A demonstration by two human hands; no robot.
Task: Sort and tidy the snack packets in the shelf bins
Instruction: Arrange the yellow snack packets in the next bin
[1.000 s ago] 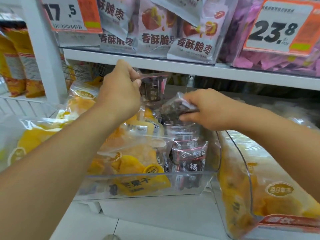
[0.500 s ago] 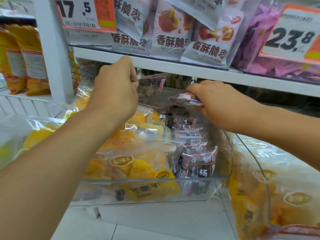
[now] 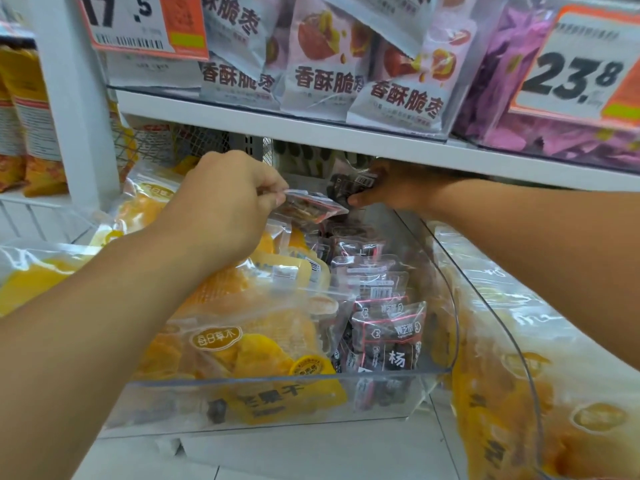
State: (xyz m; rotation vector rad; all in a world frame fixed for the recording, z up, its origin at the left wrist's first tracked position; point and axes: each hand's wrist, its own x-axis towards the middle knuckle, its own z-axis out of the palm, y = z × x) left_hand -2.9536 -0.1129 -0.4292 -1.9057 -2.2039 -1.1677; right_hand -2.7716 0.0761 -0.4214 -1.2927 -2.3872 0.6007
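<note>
- The left hand (image 3: pixel 225 199) pinches a small dark snack packet (image 3: pixel 311 206) by its clear edge, fingers curled tight on it; the packet hangs nearly flat over the rear of the clear bin (image 3: pixel 277 400), at about 12 o'clock from the bin's middle.
- Half a second ago this packet was held higher and more upright; it has now tipped flat and dropped toward the row below.
- The right hand (image 3: pixel 391 188) grips a second dark packet (image 3: pixel 349 185) with a barcode label, thumb under it. It has moved from the middle of the bin back to the 1 o'clock corner, deep in shadow under the white shelf (image 3: pixel 346 136).
- The two packets lie just beside each other; whether they touch cannot be told.
- Below them, a row of upright dark packets (image 3: pixel 377 306) fills the right side of the bin, running from 12 down to 5 o'clock.
- Yellow dried-mango bags (image 3: pixel 242 323) lie stacked in the left side of the same bin, touching the dark row.
- At 3 o'clock, a neighbouring clear bin (image 3: pixel 502 341) holds more yellow bags.
- Above the shelf, white jujube packets (image 3: pixel 325 77) lean forward, flanked by price tags reading 17.5 (image 3: pixel 131 19) at 11 o'clock and 23.8 (image 3: pixel 575 74) at 2 o'clock, with purple packets (image 3: pixel 502 64) behind the latter.
</note>
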